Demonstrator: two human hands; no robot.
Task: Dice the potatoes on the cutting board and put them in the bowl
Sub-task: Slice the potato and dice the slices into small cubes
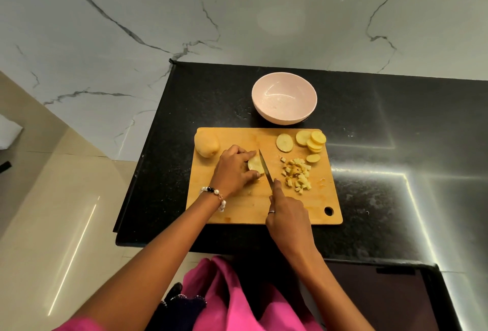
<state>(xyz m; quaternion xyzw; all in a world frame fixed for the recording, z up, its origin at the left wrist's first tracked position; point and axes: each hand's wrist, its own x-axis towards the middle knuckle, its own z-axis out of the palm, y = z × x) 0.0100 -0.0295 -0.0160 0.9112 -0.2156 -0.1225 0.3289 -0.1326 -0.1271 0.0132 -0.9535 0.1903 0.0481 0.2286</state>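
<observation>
On the wooden cutting board [245, 206], my left hand [233, 169] grips a cut potato piece [254, 164] near the middle. My right hand [286, 218] holds a knife [265, 169], its blade standing against the piece's cut face. A whole potato [206, 143] lies at the board's far left corner. Several potato slices [311, 141] sit at the far right, and a pile of diced potato [297, 175] lies right of the blade. A pale pink bowl [284, 98] stands behind the board with nothing in it.
The board rests on a black stone counter [383, 145] whose left edge [142, 161] drops to a beige floor. A marble wall rises behind the bowl. A dark sunken panel [383, 301] sits at the near right.
</observation>
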